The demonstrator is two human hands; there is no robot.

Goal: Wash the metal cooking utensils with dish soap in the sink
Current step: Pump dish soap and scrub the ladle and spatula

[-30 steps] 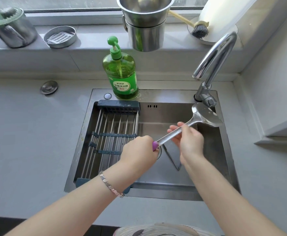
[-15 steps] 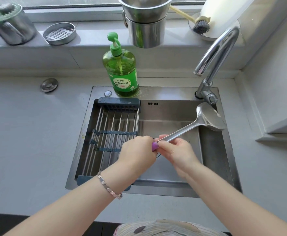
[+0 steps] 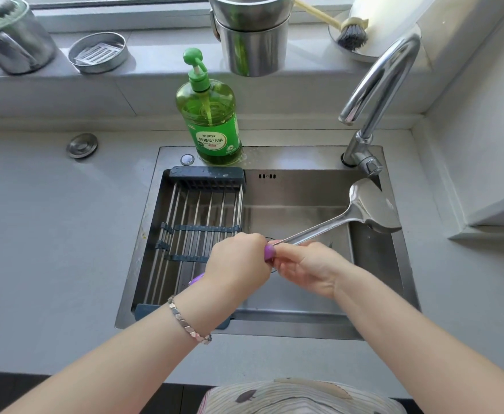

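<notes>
Over the sink (image 3: 274,327), the spatula (image 3: 370,207) is held off the basin floor. Its purple grip points to 8 o'clock and its blade to 2 o'clock. The blade lies just below the tap (image 3: 379,76) base, as it did half a second ago.

Left hand (image 3: 239,261): fingers wrapped round the purple grip, unchanged from both earlier frames.

Right hand (image 3: 307,267): fingers curled on the metal shaft where it meets the grip, touching the left hand. One second ago this hand was at mid-shaft, well apart from the left. Half a second ago it had come down close to the grip.

No water is seen leaving the tap.

The soap bottle (image 3: 212,121) stands on the sink ledge at 12 o'clock from the hands, upright and untouched. The rack (image 3: 197,228) spans the left half of the sink, at 9 o'clock from the hands.
</notes>
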